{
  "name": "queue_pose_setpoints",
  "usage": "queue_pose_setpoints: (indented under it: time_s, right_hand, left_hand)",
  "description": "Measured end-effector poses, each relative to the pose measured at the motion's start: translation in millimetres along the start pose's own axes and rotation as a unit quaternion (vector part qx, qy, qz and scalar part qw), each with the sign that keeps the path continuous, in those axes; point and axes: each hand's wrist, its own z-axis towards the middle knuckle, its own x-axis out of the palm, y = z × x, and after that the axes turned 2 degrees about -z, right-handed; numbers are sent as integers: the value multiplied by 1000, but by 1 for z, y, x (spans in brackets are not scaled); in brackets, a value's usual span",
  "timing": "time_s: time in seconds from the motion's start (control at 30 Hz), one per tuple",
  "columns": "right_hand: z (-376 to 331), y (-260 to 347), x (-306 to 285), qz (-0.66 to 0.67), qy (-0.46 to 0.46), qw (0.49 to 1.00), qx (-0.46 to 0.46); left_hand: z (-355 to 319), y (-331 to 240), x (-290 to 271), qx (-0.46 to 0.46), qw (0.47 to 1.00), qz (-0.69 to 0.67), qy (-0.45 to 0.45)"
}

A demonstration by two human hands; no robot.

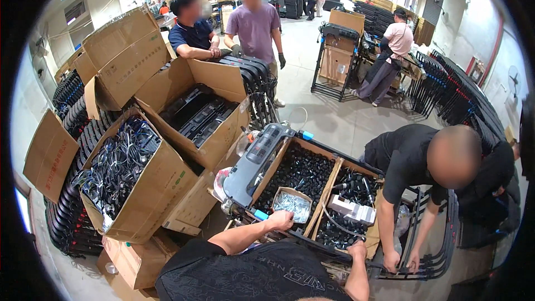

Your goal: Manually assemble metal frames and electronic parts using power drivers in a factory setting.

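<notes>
My left hand (281, 221) is closed at the near edge of a small cardboard box of silvery screws (293, 206); what its fingers hold, if anything, is hidden. A curved grey hose (330, 220) runs down to my right hand (357, 249), which is closed around the dark end of a hose-fed tool; most of that tool is covered by the fingers. Small black plastic parts (304, 170) fill the wood-divided tray beyond my hands. White blocks (352, 210) lie on more black parts in the right compartment.
At right, a co-worker in black (409, 150) bends with both hands on black tubular frames (440, 262). A grey moulded panel (259, 153) leans at the tray's left. Open cartons hold cables (125, 161) and black parts (203, 111). Two people stand beyond them.
</notes>
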Motion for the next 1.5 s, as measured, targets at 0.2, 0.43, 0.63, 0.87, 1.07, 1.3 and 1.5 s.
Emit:
queue_pose_setpoints:
  time_s: [0.2, 0.43, 0.63, 0.87, 1.07, 1.3, 1.5]
  right_hand:
    - [-2, 7, -4, -54, 31, 998, 2]
    - [-14, 16, -12, -38, 9, 999, 18]
    - [-19, 13, -10, 13, -61, 998, -5]
    - [-17, 4, -2, 92, -171, 980, -50]
    - [-19, 1, 1, 117, -237, 961, -80]
    - [-38, 22, -22, 132, -198, 971, -14]
    - [-21, 12, -7, 152, -189, 970, 7]
  left_hand:
    - [-3, 1, 4, 7, 1000, -2, 0]
    - [3, 9, 11, 15, 1000, 10, -9]
    - [6, 8, 11, 6, 1000, 6, 9]
    - [6, 4, 9, 2, 1000, 2, 5]
    - [2, 2, 6, 6, 1000, 4, -3]
    - [4, 9, 10, 14, 1000, 14, -9]
    - [5, 8, 12, 3, 1000, 4, -2]
